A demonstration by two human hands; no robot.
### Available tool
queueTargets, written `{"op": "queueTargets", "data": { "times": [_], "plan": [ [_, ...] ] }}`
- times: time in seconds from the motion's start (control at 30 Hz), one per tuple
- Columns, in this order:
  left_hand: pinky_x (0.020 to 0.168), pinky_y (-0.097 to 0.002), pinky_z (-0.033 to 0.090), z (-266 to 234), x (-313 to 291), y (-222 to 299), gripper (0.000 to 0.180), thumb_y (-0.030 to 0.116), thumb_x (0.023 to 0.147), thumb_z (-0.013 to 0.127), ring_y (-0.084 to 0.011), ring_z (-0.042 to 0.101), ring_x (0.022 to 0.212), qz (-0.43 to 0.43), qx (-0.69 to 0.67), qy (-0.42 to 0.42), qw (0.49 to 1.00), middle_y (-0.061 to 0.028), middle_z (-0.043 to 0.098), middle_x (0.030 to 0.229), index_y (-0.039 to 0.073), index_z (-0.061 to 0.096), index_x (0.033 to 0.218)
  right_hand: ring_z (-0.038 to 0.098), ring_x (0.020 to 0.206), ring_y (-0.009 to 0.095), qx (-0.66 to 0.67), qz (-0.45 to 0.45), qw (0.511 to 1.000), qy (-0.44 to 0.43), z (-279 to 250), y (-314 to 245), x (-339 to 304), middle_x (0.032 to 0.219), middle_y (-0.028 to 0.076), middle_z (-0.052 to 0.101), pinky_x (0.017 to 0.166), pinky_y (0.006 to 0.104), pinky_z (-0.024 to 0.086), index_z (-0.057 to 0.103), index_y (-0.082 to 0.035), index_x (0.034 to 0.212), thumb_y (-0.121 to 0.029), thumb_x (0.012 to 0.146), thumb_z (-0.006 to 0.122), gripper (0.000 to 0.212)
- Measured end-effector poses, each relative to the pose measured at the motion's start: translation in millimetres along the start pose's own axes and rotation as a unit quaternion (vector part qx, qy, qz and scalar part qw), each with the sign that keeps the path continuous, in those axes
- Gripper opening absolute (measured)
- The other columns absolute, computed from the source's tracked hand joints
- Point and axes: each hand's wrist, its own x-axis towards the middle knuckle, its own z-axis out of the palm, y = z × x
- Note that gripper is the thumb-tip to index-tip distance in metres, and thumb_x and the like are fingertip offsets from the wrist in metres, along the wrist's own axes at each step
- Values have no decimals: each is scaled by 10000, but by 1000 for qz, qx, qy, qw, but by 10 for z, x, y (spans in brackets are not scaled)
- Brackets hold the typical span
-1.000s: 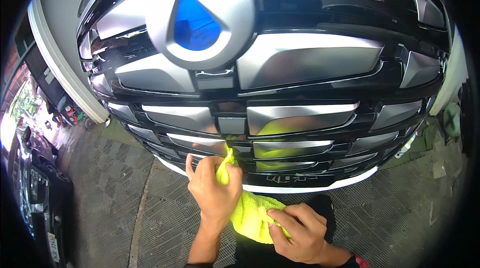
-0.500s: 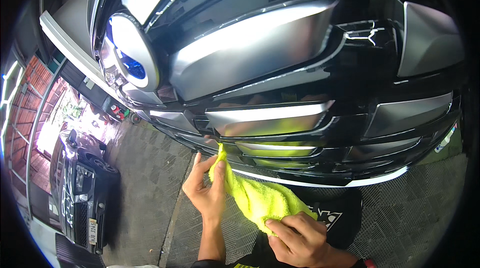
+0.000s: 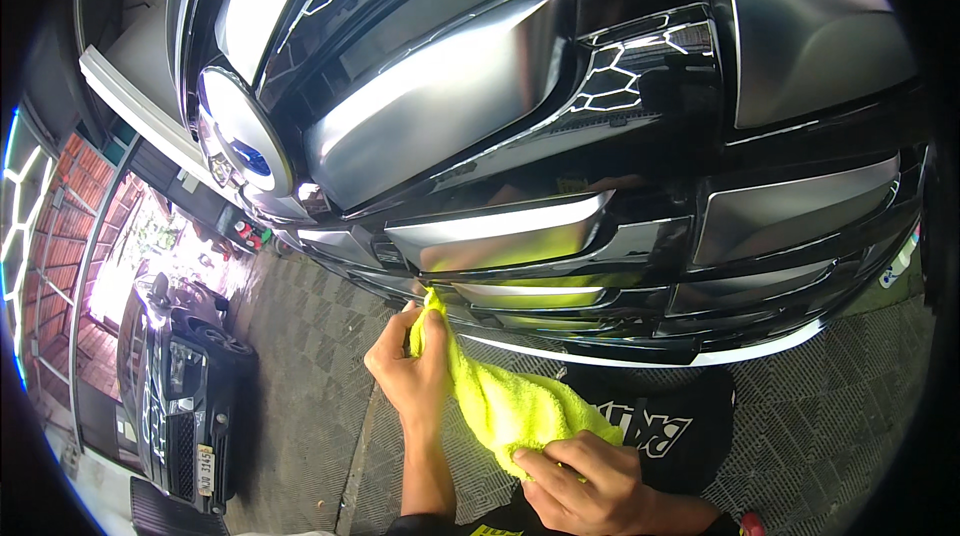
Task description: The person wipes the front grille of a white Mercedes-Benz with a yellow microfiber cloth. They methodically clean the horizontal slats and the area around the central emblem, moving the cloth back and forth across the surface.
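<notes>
A bright yellow-green microfiber towel stretches between my two hands. My left hand pinches one end, where the cloth narrows to a small peak over the fingertip. That tip is at the lower slats of the car's front grille, and seems to touch them; the exact contact is too small to tell. Lower and to the right, my right hand grips the bunched other end between thumb and fingers. The grille is glossy black with satin silver inserts, and its lower panels reflect the yellow-green cloth.
A round emblem stands out on the grille's left. The bumper's white lower edge runs above textured floor tiles. Another dark car is parked at the left. A bottle shows at the far right.
My view has shifted, so the grille and emblem sit further left. The fingers of my left hand have curled in closer around the towel's end. Both hands keep their hold.
</notes>
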Motion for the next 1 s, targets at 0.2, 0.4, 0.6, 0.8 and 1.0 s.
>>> {"op": "queueTargets", "data": {
  "times": [0.2,0.4,0.6,0.8,1.0],
  "plan": [
    [1099,-507,542,10,65,9,87,7,881,750,-229,635,548,147,-5,22,989,-131,693,701,-65,742,930,660,727,235,6,0,1000,-1,11,13,-44,894,91,636,648,360,553,752,20,1060,5,794,778,268],
    [1092,-500,546,-16,75,52,73,-21,875,753,-216,691,621,186,37,0,982,-144,690,719,-81,736,912,664,729,234,7,-5,1000,-7,65,7,-63,905,88,647,652,352,553,748,20,1054,-3,803,782,254],
    [1098,-508,542,-44,104,31,80,-41,864,745,-212,687,618,185,31,-11,982,-142,700,725,-87,742,929,667,740,239,12,2,1000,-16,65,-1,-80,931,84,660,676,369,555,750,11,1060,-12,812,777,251],
    [1123,-504,525,-81,114,36,87,-25,878,744,-206,689,623,181,-4,-14,983,-133,696,711,-92,743,934,669,755,235,10,-3,999,-31,107,-16,-100,957,87,672,688,363,554,754,10,1075,-12,821,771,256],
    [1129,-546,500,75,75,-43,84,-34,884,762,-170,603,570,168,-22,34,985,-88,652,678,-64,757,962,665,748,221,17,-13,999,-33,158,-26,-62,950,79,673,680,343,556,761,12,1107,5,833,764,274]
  ]
}}
